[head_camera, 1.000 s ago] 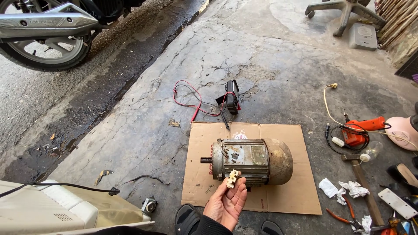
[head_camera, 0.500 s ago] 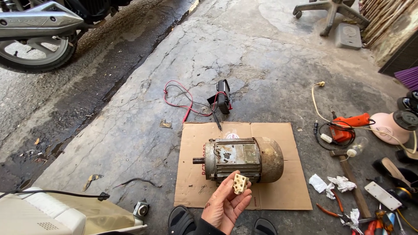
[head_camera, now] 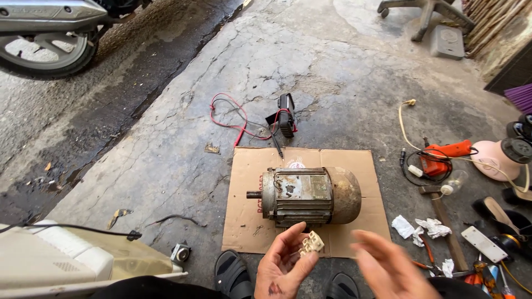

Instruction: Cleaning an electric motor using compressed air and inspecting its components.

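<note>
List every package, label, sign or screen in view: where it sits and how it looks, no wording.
Flattened cardboard sheet: on the concrete under the motor, brown rectangle with red print near its left and top edges.
Nameplate: on the motor's top, small worn rectangular metal plate.
No signs or screens visible.
</note>
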